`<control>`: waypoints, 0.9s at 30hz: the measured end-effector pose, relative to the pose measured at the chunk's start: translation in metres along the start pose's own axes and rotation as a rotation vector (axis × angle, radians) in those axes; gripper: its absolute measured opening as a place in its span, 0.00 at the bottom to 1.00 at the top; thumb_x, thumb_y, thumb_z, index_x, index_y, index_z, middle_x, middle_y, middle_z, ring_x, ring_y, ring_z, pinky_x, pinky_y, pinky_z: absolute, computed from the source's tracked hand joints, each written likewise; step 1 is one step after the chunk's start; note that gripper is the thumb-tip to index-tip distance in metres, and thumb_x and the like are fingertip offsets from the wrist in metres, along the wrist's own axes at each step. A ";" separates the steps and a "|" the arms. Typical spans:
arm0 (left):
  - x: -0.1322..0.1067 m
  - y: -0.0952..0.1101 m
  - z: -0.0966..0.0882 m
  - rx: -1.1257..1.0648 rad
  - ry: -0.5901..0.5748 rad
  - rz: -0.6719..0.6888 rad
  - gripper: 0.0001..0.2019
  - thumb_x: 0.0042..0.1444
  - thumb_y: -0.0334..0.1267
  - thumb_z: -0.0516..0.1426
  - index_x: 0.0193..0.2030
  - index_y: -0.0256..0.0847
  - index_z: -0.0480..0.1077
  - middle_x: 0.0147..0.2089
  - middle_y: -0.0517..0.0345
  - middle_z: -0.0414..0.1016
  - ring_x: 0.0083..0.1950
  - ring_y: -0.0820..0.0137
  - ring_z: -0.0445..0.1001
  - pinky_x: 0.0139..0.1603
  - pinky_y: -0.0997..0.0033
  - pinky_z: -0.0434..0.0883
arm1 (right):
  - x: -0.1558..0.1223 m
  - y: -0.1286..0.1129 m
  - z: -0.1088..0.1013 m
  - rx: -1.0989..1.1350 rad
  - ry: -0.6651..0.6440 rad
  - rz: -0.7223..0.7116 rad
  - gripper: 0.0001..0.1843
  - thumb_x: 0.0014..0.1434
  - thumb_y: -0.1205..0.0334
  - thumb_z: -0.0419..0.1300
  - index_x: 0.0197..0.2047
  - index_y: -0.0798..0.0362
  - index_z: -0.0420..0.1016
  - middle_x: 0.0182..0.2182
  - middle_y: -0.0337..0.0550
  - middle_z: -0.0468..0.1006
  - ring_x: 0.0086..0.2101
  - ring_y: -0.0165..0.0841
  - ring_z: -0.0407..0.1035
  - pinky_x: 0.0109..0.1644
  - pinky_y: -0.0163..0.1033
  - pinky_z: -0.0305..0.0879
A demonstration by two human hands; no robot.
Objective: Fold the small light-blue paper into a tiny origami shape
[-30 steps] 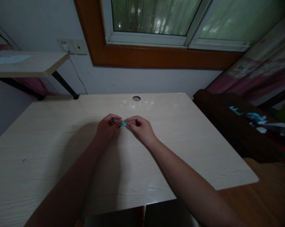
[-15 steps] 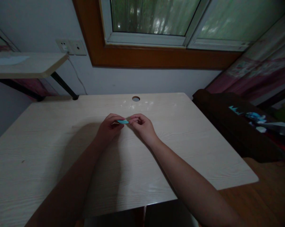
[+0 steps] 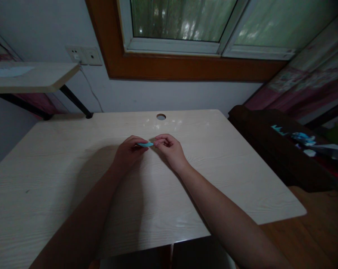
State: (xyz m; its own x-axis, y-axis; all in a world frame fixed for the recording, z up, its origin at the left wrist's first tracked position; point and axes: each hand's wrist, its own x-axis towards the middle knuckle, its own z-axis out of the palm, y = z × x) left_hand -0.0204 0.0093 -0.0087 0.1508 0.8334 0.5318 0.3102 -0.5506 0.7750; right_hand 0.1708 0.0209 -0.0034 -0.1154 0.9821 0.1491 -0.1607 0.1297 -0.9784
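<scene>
1. The left hand (image 3: 128,152) and right hand (image 3: 169,148) reach forward over the desk (image 3: 73,179), fingertips pinching a small blue piece (image 3: 145,144) between them.
2. The piece's ends are hidden inside both pinches; its shape is unclear.

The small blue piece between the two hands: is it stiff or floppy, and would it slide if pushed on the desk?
The blue piece looks thin and flat, perhaps paper, so probably light and easily bent. The left hand and right hand pinch it with fingertips only, suggesting little weight. On the glossy desk it may slide.
</scene>
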 end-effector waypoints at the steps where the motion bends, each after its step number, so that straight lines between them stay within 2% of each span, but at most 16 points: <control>1: 0.000 0.001 0.000 0.011 0.008 0.000 0.08 0.55 0.38 0.65 0.42 0.46 0.77 0.41 0.55 0.76 0.42 0.69 0.76 0.42 0.70 0.75 | 0.000 0.000 0.000 0.001 0.002 0.000 0.14 0.48 0.57 0.70 0.38 0.50 0.76 0.29 0.39 0.78 0.32 0.31 0.71 0.40 0.39 0.67; 10: 0.000 0.002 -0.002 -0.068 0.102 -0.038 0.08 0.53 0.40 0.66 0.39 0.45 0.78 0.41 0.54 0.78 0.43 0.67 0.77 0.43 0.68 0.74 | -0.006 -0.010 0.003 -0.008 -0.049 -0.057 0.11 0.53 0.56 0.68 0.39 0.49 0.78 0.32 0.39 0.78 0.32 0.29 0.70 0.40 0.39 0.68; 17: -0.002 0.005 0.000 -0.153 0.105 -0.098 0.08 0.51 0.42 0.67 0.37 0.43 0.78 0.39 0.54 0.78 0.41 0.67 0.77 0.44 0.66 0.75 | -0.010 -0.001 0.004 -0.100 -0.166 -0.113 0.10 0.55 0.56 0.66 0.40 0.49 0.79 0.33 0.40 0.79 0.34 0.31 0.73 0.40 0.39 0.69; 27: -0.001 0.014 0.001 -0.193 0.079 -0.125 0.08 0.51 0.43 0.67 0.34 0.42 0.77 0.39 0.54 0.79 0.40 0.68 0.78 0.44 0.67 0.76 | -0.011 -0.005 0.002 -0.285 -0.118 -0.220 0.06 0.58 0.57 0.65 0.38 0.47 0.81 0.35 0.42 0.79 0.36 0.34 0.73 0.42 0.40 0.68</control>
State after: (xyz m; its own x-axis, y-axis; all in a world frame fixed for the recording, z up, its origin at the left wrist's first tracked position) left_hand -0.0157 0.0006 0.0009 0.0460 0.8934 0.4468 0.1359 -0.4487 0.8833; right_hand 0.1711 0.0097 -0.0001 -0.2235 0.9062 0.3589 0.0827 0.3846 -0.9194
